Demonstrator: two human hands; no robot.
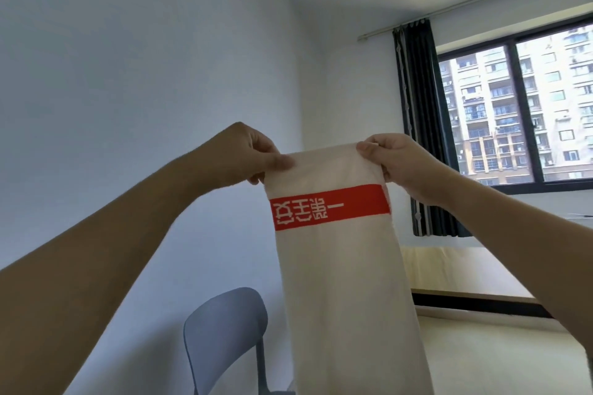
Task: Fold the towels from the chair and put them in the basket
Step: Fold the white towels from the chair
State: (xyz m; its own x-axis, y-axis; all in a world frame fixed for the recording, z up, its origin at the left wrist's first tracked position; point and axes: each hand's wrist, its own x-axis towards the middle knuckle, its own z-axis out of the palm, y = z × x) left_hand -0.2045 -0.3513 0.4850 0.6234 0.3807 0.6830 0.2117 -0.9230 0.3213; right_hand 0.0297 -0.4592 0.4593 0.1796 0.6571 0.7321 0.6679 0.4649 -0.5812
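A white towel [346, 282] with a red band of white characters hangs straight down in front of me, held up at chest height. My left hand [247, 154] pinches its top left corner and my right hand [398, 160] pinches its top right corner. The top edge is stretched between them. The towel's lower end runs out of the frame. Behind and below it stands the blue-grey chair [224, 330], its seat mostly hidden. The basket is not in view.
A white wall fills the left and centre. At the right are a window [519, 112] with a dark curtain [420, 125] beside it, and a low platform [455, 279] under the window with pale floor in front.
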